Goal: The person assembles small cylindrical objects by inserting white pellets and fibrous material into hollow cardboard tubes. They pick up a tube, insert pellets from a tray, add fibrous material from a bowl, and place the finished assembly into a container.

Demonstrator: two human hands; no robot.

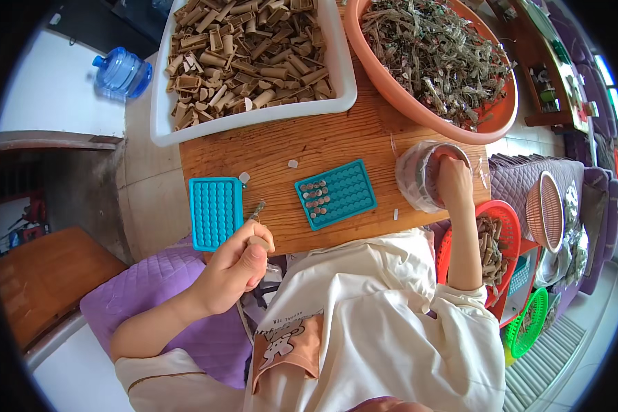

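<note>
My left hand [237, 268] is closed in front of the table's near edge. A small tan piece [259, 242] shows between its thumb and fingers, and a thin strip [257, 210] pokes up beyond them. My right hand [454, 177] reaches into a clear round tub [412, 175]; its fingertips are hidden inside. Between the hands lies a teal tray with round hollows [350, 185]. Small round silvery discs [315, 195] that look like button cells fill several hollows on its left side. A second teal tray [216, 213], with rows of rounded bumps, lies near my left hand.
At the back, a white bin [254, 118] holds many brown plastic casings beside an orange basin [505, 113] of tangled wiry strips. White chips [292, 164] dot the wooden table [268, 154]. Red [445, 257] and green [539, 323] baskets stand to the right.
</note>
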